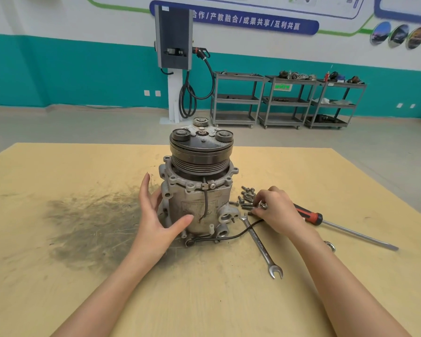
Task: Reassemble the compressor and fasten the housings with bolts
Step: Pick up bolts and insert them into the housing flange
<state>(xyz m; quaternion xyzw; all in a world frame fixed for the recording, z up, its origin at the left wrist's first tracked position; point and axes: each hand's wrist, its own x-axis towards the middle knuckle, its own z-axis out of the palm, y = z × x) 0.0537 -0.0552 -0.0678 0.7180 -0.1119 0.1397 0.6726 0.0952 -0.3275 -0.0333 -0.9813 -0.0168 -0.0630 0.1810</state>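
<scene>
The grey compressor (199, 190) stands upright in the middle of the table, its black pulley (201, 152) on top and a black wire hanging down its front. My left hand (156, 215) rests open against the housing's left side, thumb across the lower front. A heap of several loose bolts (246, 197) lies just right of the compressor. My right hand (275, 210) is on that heap, its fingertips pinched on a bolt (249, 206) lying at the near edge.
A double open-ended spanner (263, 248) lies on the yellow table (204, 300) right of the compressor. A red-handled screwdriver (338, 226) lies further right, beside another spanner end (330, 246). A dark grease smear (90, 222) covers the left. Metal carts stand behind.
</scene>
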